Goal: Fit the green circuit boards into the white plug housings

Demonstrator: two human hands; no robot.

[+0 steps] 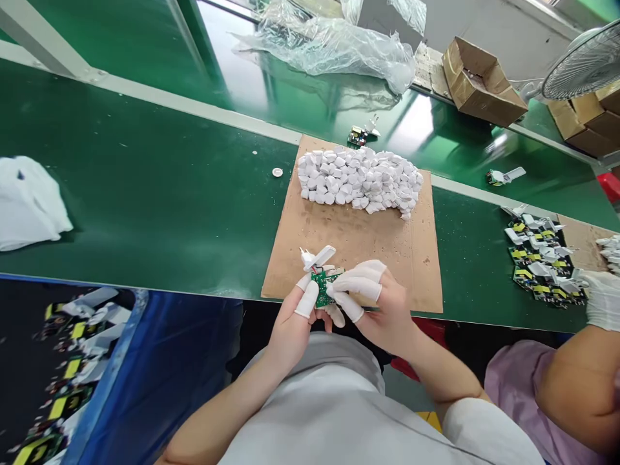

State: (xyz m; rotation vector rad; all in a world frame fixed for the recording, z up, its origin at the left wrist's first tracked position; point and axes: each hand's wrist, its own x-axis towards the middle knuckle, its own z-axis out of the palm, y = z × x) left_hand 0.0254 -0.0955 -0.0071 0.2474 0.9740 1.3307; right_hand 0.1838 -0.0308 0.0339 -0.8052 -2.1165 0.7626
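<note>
- Green circuit board [321, 292], small and dotted with components, is held just below the centre of the frame, above the near edge of a brown cardboard sheet [358, 242].
- White plug part [317, 258] sits at the board's upper end, its prongs towards the left and its flat arm slanting up to the right; a bit of reddish wire shows between the two.
- Left hand [290, 325], with white covers on its fingertips, has its grip closed on the board, the thumb along the left side.
- Right hand [390, 302], also in white finger covers, brings its fingertips together at the board's face; I cannot tell whether its grip pinches the board or something small.
- White lumpy pieces [361, 179] lie heaped on the far half of the cardboard.
- Green worktop [169, 194] carries the sheet; a small white disc [277, 172] lies to its left, and a crumpled white cloth [30, 205] at the left edge.
- Similar boards [542, 261] crowd together at the right, beside a co-worker's gloved hand [604, 298]; more boards [72, 369] fill a blue-edged container [126, 339] at lower left.
- Clear plastic film [334, 48] lies at the top, with an open cardboard box [487, 97] and a fan [584, 68] at upper right.
</note>
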